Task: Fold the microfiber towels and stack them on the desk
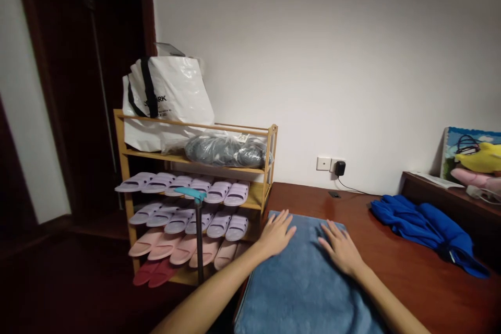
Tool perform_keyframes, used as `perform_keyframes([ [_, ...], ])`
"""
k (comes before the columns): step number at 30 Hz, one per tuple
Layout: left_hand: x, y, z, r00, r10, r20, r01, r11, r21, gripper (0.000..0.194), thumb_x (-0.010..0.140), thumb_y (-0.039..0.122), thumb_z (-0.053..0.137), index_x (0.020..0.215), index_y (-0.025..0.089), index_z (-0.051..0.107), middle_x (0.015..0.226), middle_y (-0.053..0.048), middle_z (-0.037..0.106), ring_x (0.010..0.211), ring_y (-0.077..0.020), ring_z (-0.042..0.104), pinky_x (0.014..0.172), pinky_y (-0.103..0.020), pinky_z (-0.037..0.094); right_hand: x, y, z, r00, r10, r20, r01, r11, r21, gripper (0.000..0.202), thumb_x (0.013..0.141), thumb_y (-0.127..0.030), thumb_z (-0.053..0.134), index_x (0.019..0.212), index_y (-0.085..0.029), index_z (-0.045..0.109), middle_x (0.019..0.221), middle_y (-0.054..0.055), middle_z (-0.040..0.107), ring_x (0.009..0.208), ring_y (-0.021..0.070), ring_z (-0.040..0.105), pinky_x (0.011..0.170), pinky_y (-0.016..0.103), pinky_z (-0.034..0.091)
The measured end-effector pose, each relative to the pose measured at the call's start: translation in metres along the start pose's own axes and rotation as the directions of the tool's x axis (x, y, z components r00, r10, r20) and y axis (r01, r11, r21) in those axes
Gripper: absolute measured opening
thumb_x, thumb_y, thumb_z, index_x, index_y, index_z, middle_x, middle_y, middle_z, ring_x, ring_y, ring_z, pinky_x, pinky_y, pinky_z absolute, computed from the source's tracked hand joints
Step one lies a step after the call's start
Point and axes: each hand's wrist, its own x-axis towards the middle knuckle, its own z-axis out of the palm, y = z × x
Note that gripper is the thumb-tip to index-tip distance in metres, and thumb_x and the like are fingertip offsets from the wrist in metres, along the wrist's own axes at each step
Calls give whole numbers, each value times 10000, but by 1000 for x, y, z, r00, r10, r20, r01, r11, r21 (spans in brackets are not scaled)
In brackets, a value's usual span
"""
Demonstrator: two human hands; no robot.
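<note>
A blue-grey cloth [301, 282] lies spread over the left part of a reddish-brown table [407, 276], its near end running out of the picture. On the cloth's far left part rests my left hand [276, 234], palm down with its fingers apart. My right hand [341, 249] lies flat near the cloth's right edge, fingers also spread. Neither hand grips anything. Shallow creases show in the cloth near my right forearm.
Left of the table stands a wooden rack [254, 195] with slippers [219, 222], a white bag [176, 88] and a plastic-wrapped bundle [227, 150]. A black pole [199, 240] stands before it. Bright blue fabric [428, 227] lies on the table's right; a black plug [340, 168] is in the wall.
</note>
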Motion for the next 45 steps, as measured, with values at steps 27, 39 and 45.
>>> perform_keyframes([
  [27, -86, 24, -32, 948, 187, 259, -156, 979, -135, 573, 934, 570, 327, 1441, 304, 299, 1513, -40, 226, 1393, -250, 185, 1121, -504, 135, -94, -2, -13, 986, -111, 125, 91, 983, 159, 600, 883, -632, 285, 1423, -373, 243, 1507, -39, 119, 1394, 216, 128, 1145, 472, 147],
  [39, -102, 45, -19, 951, 192, 241, -163, 977, -137, 595, 928, 577, 334, 1460, 335, 222, 1536, -27, 161, 1405, -274, 125, 1109, -556, 101, -111, 0, 10, 989, -99, 108, 93, 994, 53, 625, 875, -646, 286, 1433, -384, 179, 1505, -60, 95, 1395, 212, 97, 1145, 473, 166],
  [45, -103, 46, -18, 956, 171, 239, -146, 982, -118, 591, 925, 581, 336, 1455, 339, 236, 1534, -23, 176, 1403, -293, 124, 1102, -576, 88, -115, 2, 11, 991, -78, 107, 75, 997, 25, 631, 867, -660, 284, 1431, -397, 180, 1505, -71, 90, 1397, 200, 98, 1146, 468, 167],
])
